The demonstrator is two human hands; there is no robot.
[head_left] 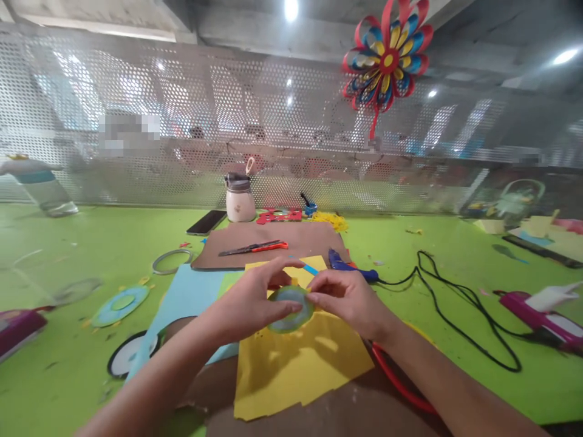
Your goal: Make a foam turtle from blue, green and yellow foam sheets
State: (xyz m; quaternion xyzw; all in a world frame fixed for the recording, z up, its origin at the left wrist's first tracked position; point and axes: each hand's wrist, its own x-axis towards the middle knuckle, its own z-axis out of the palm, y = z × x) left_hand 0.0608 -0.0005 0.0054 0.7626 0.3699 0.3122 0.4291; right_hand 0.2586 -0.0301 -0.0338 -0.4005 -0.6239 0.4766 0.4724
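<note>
Holding a tape roll (pixel 290 309) between them, left hand (pixel 248 300) and right hand (pixel 348 300) each keep a grasping grip above yellow paper (pixel 296 364); glue gun (pixel 348 265) at two o'clock.

Tape roll (pixel 290 309): clear glossy plastic film, greenish, held between left hand (pixel 248 300) and right hand (pixel 348 298). Yellow sheet (pixel 296 364) under it: matt paper, ragged near edge. Light blue sheet (pixel 186 297), left: matt paper. Brown board (pixel 268 240), farther off: dull card, smooth. Tabletop (pixel 91 243): bright green, smooth, faint sheen. Scissors (pixel 253 247): dark metal blades, orange plastic handle. Glue gun (pixel 350 267): blue plastic, black rubbery cord (pixel 455 303). Far screen (pixel 182 121): perforated sheet metal, pale. Pinwheel (pixel 387 57): coloured paper loops.
</note>
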